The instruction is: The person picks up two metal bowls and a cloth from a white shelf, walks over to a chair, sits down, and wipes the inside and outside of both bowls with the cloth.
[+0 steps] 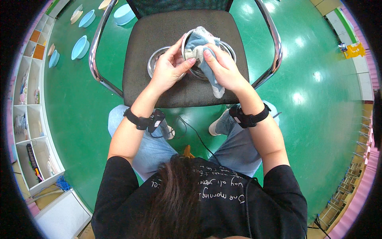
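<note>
Over the dark mesh seat (155, 30) of an office chair, my left hand (168, 71) grips a tilted metal bowl (184, 44) by its left side, thumb near the rim. My right hand (226, 69) is closed on a blue-grey cloth (202, 42), pressing it into that bowl. One end of the cloth hangs down past my right fingers. A second metal bowl (152, 63) rests on the seat, partly behind my left hand. Another shiny metal rim (232, 51) shows beside my right hand, mostly covered by the hand and cloth.
Curved chrome armrests (94, 55) flank the seat. Light blue basins (80, 47) lie on the green floor (75, 103) at the far left. White shelving (28, 99) lines the left side. Dark straps with small devices circle both my wrists, and a cable (195, 131) hangs between my knees.
</note>
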A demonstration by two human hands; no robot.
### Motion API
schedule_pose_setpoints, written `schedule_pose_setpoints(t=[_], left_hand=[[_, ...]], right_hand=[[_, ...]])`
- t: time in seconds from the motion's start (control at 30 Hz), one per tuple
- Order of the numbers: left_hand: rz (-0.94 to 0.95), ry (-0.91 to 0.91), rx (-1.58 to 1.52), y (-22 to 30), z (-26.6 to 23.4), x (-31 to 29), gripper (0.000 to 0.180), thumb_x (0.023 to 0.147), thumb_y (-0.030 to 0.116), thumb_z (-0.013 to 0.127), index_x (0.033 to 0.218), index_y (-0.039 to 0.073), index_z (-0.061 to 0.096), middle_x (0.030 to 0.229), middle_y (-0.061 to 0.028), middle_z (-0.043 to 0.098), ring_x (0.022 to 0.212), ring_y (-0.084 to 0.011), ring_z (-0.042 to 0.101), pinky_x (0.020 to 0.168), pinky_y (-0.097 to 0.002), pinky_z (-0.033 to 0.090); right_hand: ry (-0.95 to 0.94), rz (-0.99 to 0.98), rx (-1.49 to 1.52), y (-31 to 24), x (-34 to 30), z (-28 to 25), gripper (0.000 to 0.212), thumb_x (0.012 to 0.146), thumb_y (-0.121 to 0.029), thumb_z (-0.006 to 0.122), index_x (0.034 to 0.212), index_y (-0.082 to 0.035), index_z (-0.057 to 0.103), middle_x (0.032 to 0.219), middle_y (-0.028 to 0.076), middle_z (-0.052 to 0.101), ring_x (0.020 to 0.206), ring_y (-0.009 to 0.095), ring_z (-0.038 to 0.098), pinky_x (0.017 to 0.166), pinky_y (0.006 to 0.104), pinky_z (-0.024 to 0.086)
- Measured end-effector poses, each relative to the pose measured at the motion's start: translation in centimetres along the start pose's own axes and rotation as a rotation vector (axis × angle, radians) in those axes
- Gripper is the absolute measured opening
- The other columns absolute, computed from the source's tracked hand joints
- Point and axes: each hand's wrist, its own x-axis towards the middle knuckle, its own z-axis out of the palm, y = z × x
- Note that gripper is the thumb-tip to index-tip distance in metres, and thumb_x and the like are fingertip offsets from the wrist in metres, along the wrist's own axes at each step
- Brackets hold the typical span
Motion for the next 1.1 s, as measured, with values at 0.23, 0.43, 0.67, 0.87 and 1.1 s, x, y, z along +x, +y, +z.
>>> schedule_pose_setpoints(t=[0.23,0.43,0.67,0.87,1.1], left_hand=[[-0.057,-0.026,-0.086,-0.3,0.1,0.2,0.068,0.081,0.008,0.069,0.139,0.005,0.034,0.12,-0.0084,0.054,0.098,-0.0107,0.056,0.083,-0.0243,0.048],[-0.079,0.062,-0.072,-0.7,-0.4,0.4,0.052,0.087,0.012,0.061,0.135,0.006,0.041,0.105,-0.0054,0.061,0.089,-0.0083,0.057,0.079,-0.0228,0.047],[-0.031,0.166,0.119,-0.7,-0.7,0.8,0.035,0.091,0.011,0.054,0.124,0.0,0.053,0.109,-0.0083,0.063,0.094,-0.0101,0.058,0.085,-0.0238,0.045],[-0.049,0.207,0.11,-0.4,-0.7,0.6,0.033,0.091,0.01,0.054,0.121,-0.001,0.055,0.105,-0.0075,0.063,0.09,-0.0093,0.058,0.076,-0.0227,0.049],[-0.036,0.105,0.221,-0.3,0.4,0.0,0.039,0.09,0.009,0.055,0.128,0.001,0.049,0.111,-0.0072,0.058,0.091,-0.0098,0.058,0.075,-0.0239,0.051]], right_hand=[[-0.025,-0.016,-0.156,0.5,0.2,-0.8,0.035,0.096,-0.031,0.042,0.099,0.002,0.055,0.08,0.018,0.06,0.075,0.028,0.058,0.071,0.0361,0.045],[-0.164,0.023,-0.301,-0.4,-0.1,-0.9,0.032,0.094,-0.028,0.044,0.097,0.003,0.055,0.085,0.025,0.06,0.082,0.038,0.059,0.073,0.0423,0.045],[-0.219,0.046,-0.644,-1.2,-0.7,-0.7,0.031,0.091,-0.03,0.046,0.091,0.0,0.057,0.079,0.023,0.061,0.077,0.04,0.06,0.071,0.0486,0.046],[-0.091,-0.002,-0.906,-1.0,-0.8,-1.1,0.027,0.091,-0.027,0.047,0.09,-0.002,0.056,0.081,0.019,0.062,0.081,0.036,0.059,0.076,0.0461,0.044],[-0.014,-0.046,-0.862,1.0,-1.1,-1.1,0.024,0.089,-0.025,0.051,0.093,-0.003,0.058,0.09,0.019,0.061,0.094,0.034,0.056,0.083,0.0447,0.042]])
